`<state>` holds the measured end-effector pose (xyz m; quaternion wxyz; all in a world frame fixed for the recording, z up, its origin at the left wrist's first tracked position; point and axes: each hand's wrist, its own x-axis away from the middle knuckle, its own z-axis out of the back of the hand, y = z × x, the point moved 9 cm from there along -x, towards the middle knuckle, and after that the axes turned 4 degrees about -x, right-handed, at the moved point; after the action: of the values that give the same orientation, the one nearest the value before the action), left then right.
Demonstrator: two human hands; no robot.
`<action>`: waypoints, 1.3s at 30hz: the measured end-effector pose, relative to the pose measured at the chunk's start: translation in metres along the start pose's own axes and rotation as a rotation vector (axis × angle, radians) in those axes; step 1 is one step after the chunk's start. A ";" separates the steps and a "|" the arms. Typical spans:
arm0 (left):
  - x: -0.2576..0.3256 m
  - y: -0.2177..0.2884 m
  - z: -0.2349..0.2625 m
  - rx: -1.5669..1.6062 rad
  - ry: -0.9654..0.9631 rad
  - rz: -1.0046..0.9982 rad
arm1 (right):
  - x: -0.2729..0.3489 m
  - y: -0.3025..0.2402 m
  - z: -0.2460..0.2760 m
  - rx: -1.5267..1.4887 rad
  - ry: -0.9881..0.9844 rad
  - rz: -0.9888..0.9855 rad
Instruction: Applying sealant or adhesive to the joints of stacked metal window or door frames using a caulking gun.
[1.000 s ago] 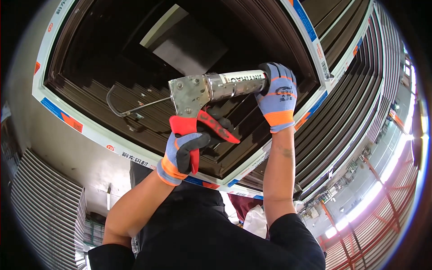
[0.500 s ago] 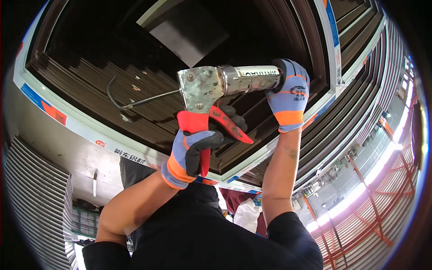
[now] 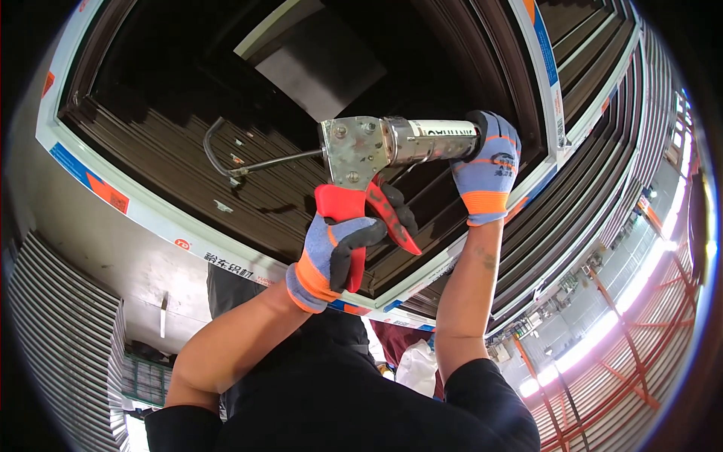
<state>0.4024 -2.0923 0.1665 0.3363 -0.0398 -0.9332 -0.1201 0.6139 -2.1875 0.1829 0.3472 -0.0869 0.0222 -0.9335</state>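
My left grip (image 3: pixel 331 252) is closed around the red handle (image 3: pixel 339 202), reaching toward the splayed red trigger (image 3: pixel 399 226); my right grip (image 3: pixel 491 162) is wrapped about the far end of the barrel (image 3: pixel 422 149). The caulking gun (image 3: pixel 354 152) should handle as stiff and fairly heavy, its smooth metal perhaps slippery; handle and barrel end seem sound holds. Its block is scuffed silver, bolted; a hooked rod (image 3: pixel 275 161) extends leftward. The whole is held over a white-edged dark brown frame (image 3: pixel 151 226).
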 end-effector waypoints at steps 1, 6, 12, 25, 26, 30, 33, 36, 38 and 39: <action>-0.001 0.000 0.000 -0.002 -0.004 0.001 | 0.000 0.002 -0.001 -0.020 -0.023 -0.015; -0.002 0.002 -0.001 0.022 0.012 -0.052 | 0.001 -0.002 0.004 -0.014 0.010 -0.008; 0.000 0.007 0.002 -0.151 -0.018 -0.146 | 0.002 -0.004 0.001 -0.042 0.015 0.029; 0.005 -0.004 0.005 -0.227 0.017 -0.124 | 0.001 -0.006 0.001 -0.093 0.034 0.035; 0.005 -0.007 0.006 -0.238 0.036 -0.131 | 0.001 -0.003 -0.003 -0.106 -0.014 0.017; 0.014 0.001 0.007 -0.373 0.157 -0.038 | 0.003 -0.004 0.001 -0.095 -0.021 0.019; 0.018 0.002 0.002 -0.395 0.129 -0.062 | 0.003 -0.009 0.004 -0.133 0.009 0.041; 0.023 0.007 0.005 -0.639 0.156 -0.148 | 0.003 -0.008 0.009 -0.130 0.021 0.019; 0.027 0.002 0.010 -0.606 0.150 -0.123 | 0.004 -0.006 0.008 -0.133 0.016 0.019; 0.029 0.000 0.011 -0.560 0.160 -0.098 | 0.005 -0.004 0.008 -0.135 0.027 0.011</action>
<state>0.3733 -2.0893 0.1765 0.3786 -0.0762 -0.8351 -0.3919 0.6090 -2.1871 0.1915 0.3453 -0.0977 0.0904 -0.9290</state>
